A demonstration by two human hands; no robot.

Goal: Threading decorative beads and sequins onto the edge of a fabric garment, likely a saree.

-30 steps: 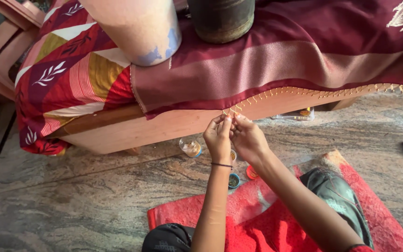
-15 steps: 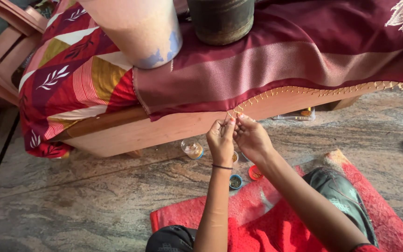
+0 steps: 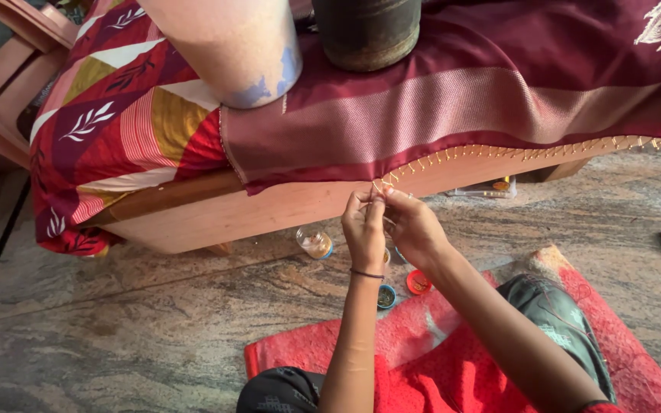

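At the hem of a maroon cloth draped over a low wooden bench, the person's two hands meet, fingertips pressed close together. The left hand and the right hand both pinch in narrowly at the spot where a row of small golden stitches along the cloth's edge ends. Something fine is held between the fingertips there, likely a needle and thread, but it is too small to make out which hand has what. The stitched trim runs away to the right along the hem; to the left of the hands the edge looks bare.

The work in hand appears to be edging the cloth, stitch by stitch, with the current stitch being set at the hem. The next move seems to call for a steady pinch on the fabric and a short, controlled pull so that the new stitch matches its neighbours.

On the stone floor just below the hands stand a small clear jar, a little blue-rimmed pot and an orange-red lid, near the edge of a red mat on which the person sits. A patterned red and yellow cloth covers the bench's left end.
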